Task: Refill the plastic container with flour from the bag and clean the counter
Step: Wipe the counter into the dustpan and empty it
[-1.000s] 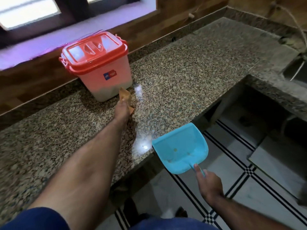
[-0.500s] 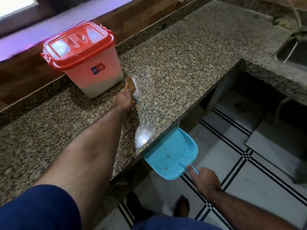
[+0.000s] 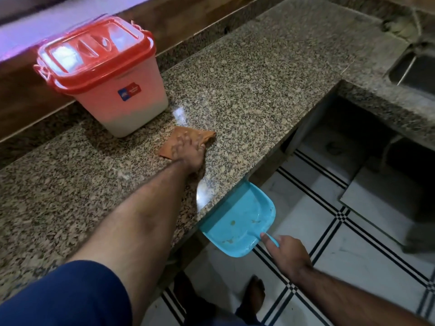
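The plastic container (image 3: 122,90) with its red lid closed stands at the back of the granite counter (image 3: 259,85), white flour showing low inside. My left hand (image 3: 188,151) presses flat on an orange cloth (image 3: 186,137) just in front of the container. My right hand (image 3: 286,252) grips the handle of a blue dustpan (image 3: 240,222), held below the counter's front edge with its mouth tucked under the rim. A few crumbs lie in the pan. No flour bag is in view.
A steel sink (image 3: 414,71) is set into the counter at the far right. Below the counter edge is a white tiled floor (image 3: 353,260) with black lines, and my bare foot (image 3: 255,295) stands on it. A wooden ledge runs behind the container.
My left hand laid the cloth flat and slid it toward the counter's front edge. My right hand brought the dustpan in under the counter's rim.
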